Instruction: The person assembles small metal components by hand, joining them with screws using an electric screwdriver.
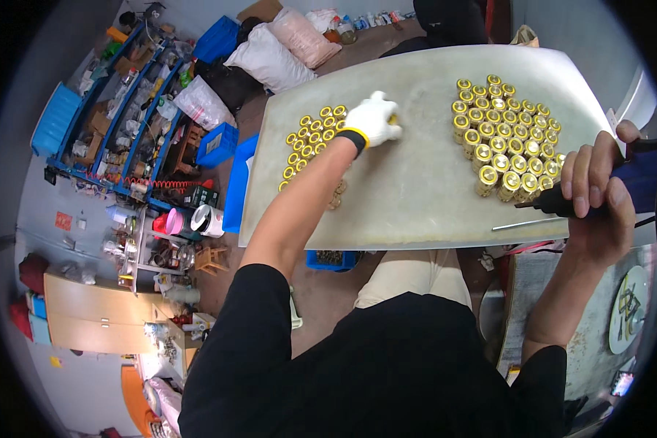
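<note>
My left hand (373, 122), in a white glove with a yellow and black cuff, is over the middle of the pale table (416, 197). Its fingers are closed around a small brass-coloured cylinder (393, 119), of which only a bit shows. Left of it, partly behind my forearm, stands a group of gold-rimmed cylinders (314, 136). A larger cluster of upright brass cylinders (515, 146) fills the table's right side. My bare right hand (598, 186) grips a dark blue power tool (639, 179) with a black nose. Its thin tip points left, just past the cluster's near edge.
A thin metal rod (529, 223) lies near the table's front right edge. Blue bins (217, 144) and white sacks (270, 58) stand beyond the table's left side. Blue shelving (124, 109) holds assorted parts. At lower right is another bench with an oval plate (628, 309).
</note>
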